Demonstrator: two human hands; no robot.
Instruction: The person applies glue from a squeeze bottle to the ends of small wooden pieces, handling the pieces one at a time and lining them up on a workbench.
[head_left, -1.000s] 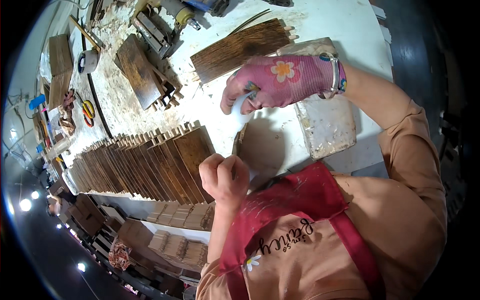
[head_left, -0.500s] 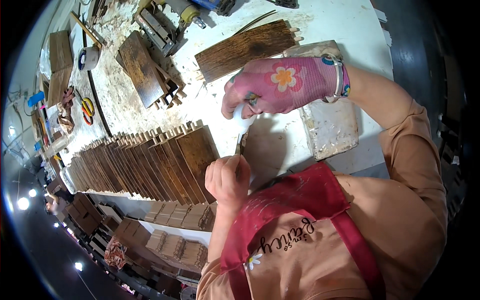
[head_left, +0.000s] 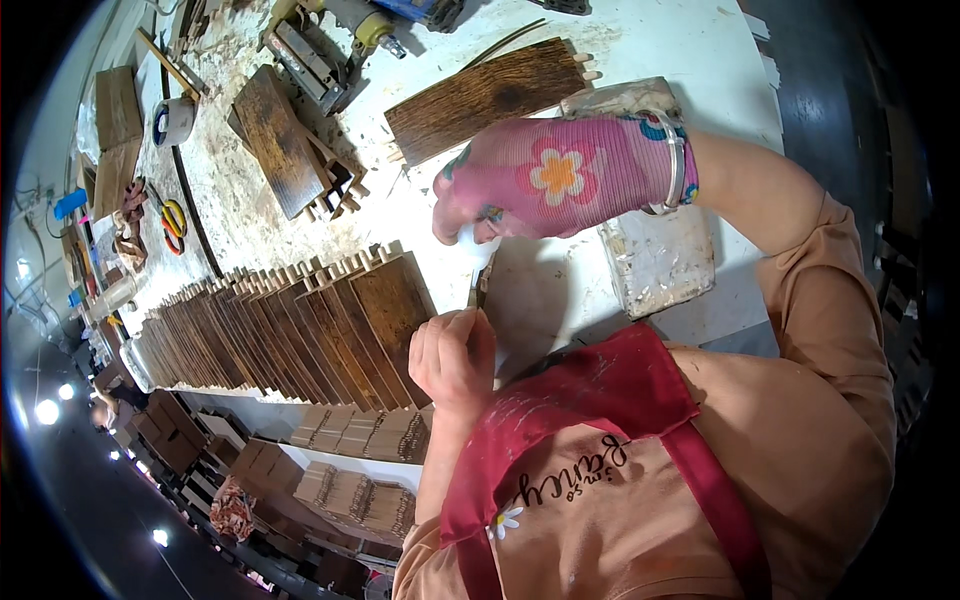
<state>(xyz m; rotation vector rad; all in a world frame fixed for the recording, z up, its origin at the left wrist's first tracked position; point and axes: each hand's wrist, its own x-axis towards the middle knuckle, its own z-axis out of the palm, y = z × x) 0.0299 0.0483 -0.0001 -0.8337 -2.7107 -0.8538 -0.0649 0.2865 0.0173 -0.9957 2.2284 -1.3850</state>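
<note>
A white squeeze bottle (head_left: 474, 246) is gripped in my right hand (head_left: 545, 178), which wears a pink flowered glove. Its tip points down toward a narrow dark wooden piece (head_left: 484, 288), seen almost edge-on. My bare left hand (head_left: 453, 358) is closed round the near end of that piece, and the fingers hide most of it. Beside my left hand stands a long row of dark brown boards (head_left: 300, 325) with pale dowels along their upper edges. Beyond my right hand lies another dark board (head_left: 490, 98) with dowels at its end.
A whitish, stained block (head_left: 660, 260) sits under my right forearm. Several doweled boards (head_left: 283, 140) lie loosely stacked farther left. Toward the back are a nail gun (head_left: 310, 65), a tape roll (head_left: 174, 121) and yellow-handled scissors (head_left: 174, 225). Cardboard stacks (head_left: 355, 435) stand below the table edge.
My right hand has shifted slightly left and down with the bottle, tilting a little. My left hand has barely moved.
</note>
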